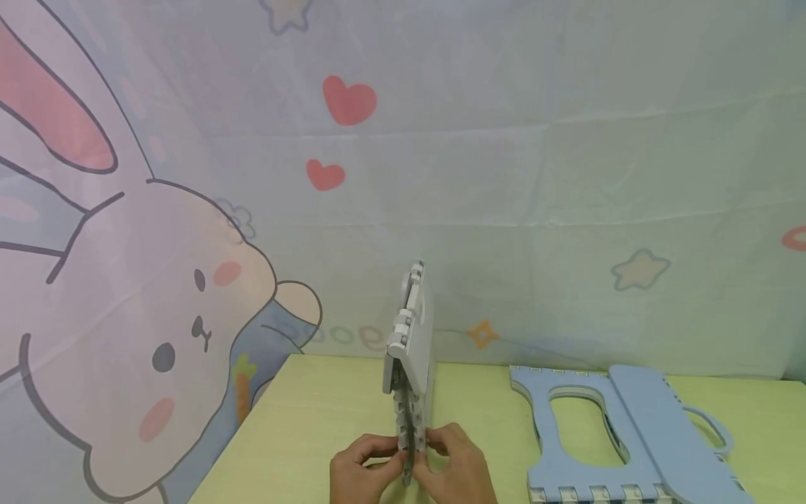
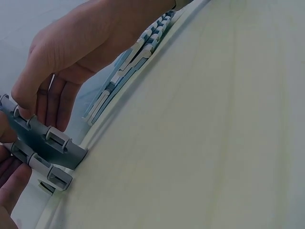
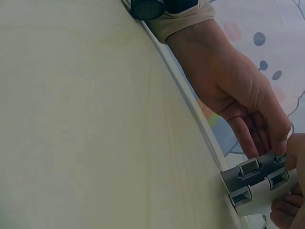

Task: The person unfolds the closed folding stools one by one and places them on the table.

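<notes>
A white-and-grey folding stool (image 1: 412, 350) stands on edge, its hinged panels nearly folded together with a narrow gap down the middle. My left hand (image 1: 365, 469) pinches the near end of its left panel between thumb and fingers. On the other side, my right hand (image 1: 456, 465) pinches the right panel at the same height. The left wrist view shows the hinge knuckles of both panels close above the table edge, with the right hand's fingers (image 2: 59, 102) behind one panel. In the right wrist view, the left hand (image 3: 238, 86) grips the farther panel.
A light blue folding stool (image 1: 648, 420) with a carry handle (image 1: 711, 427) lies folded flat on the right of the pale yellow-green table (image 1: 302, 406). Behind the table hangs a cloth backdrop (image 1: 478, 175) printed with a rabbit, hearts and stars.
</notes>
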### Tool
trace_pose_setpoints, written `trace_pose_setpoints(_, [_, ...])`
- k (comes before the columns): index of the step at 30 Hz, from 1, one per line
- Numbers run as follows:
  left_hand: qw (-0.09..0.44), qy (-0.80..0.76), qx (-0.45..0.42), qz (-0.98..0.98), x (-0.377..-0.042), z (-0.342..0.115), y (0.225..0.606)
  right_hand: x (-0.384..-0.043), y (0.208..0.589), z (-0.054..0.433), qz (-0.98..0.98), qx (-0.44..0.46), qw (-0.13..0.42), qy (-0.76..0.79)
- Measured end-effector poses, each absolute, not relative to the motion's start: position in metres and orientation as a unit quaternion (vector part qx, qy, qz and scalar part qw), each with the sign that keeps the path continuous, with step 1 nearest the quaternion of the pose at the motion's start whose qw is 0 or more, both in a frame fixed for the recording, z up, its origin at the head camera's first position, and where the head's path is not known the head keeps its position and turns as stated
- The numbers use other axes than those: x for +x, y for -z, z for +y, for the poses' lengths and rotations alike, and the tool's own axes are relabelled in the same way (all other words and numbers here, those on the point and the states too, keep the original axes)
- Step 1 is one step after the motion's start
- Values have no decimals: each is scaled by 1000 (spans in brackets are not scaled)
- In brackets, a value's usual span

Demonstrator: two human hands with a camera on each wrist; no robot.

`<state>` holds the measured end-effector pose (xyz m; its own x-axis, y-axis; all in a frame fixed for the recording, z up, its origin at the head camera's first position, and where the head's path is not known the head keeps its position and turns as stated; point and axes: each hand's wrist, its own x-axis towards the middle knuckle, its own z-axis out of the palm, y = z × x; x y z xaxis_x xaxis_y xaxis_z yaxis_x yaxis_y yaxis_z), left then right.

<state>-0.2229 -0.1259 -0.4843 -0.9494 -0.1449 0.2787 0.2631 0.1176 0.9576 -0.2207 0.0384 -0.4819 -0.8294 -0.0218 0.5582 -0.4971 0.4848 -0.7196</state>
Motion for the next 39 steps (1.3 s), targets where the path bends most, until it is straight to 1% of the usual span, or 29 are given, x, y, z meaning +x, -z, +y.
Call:
trace_pose_setpoints(9, [171,650,-32,-740,-222,-125,483,-220,482,41,-825,153,247,-484])
trace_pose_setpoints(18, [189,635,-25,-749,-221,-126,480,-221,485,42,-819,155,260,-487])
trace_pose_setpoints(22, [187,631,-11,-753,-221,-127,481,-221,485,42,-818,157,270,-483])
trace_pose_setpoints(29, [199,626,-18,-754,-223,-130,484,-221,486,43,-810,159,293,-482])
trace_pose_setpoints(39, [231,612,-22,-756,-226,-136,486,-221,486,45,-821,157,283,-470])
